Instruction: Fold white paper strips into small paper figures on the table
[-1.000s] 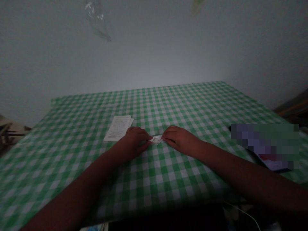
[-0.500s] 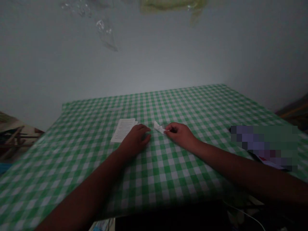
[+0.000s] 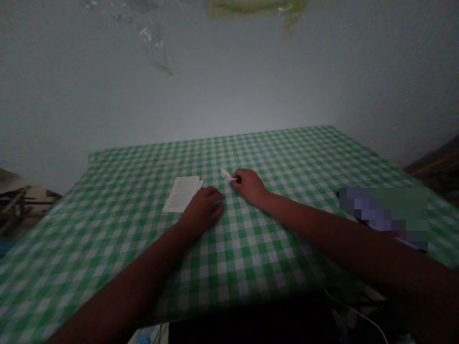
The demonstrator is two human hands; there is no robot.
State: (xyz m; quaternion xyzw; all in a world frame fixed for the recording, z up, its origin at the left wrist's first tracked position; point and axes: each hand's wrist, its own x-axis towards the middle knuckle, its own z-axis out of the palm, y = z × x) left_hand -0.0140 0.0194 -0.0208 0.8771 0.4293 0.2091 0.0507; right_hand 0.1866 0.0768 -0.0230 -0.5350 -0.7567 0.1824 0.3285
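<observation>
1. Fingers of the right hand (image 3: 249, 185) are pressed together in a pinch on a small folded white paper (image 3: 225, 175). Its pointed end sticks out past the fingertips toward the left, just above the middle of the table. I cannot tell whether the paper touches the cloth.
2. Fingers of the left hand (image 3: 202, 208) are curled loosely and lie close together, near the right hand and on the cloth. A pale glint shows at them, too small to tell what it is, so I cannot tell whether they hold anything.
3. Small stack of printed sheets (image 3: 181, 193) lies flat just beside the left hand's fingers, slightly askew, with a second sheet showing at its edge.
4. Both forearms reach across a green and white checked tablecloth (image 3: 283, 157) that covers the table.
5. Toward the right of the table, well apart from the hands, lies a flat object (image 3: 383, 215), mostly pixelated, with a dark edge.
6. White cable (image 3: 358, 313) curves through the dark area below the near table edge.
7. Clear plastic (image 3: 150, 43) and greenish plastic (image 3: 254, 7) show high on the plain wall (image 3: 229, 100) behind the table.
</observation>
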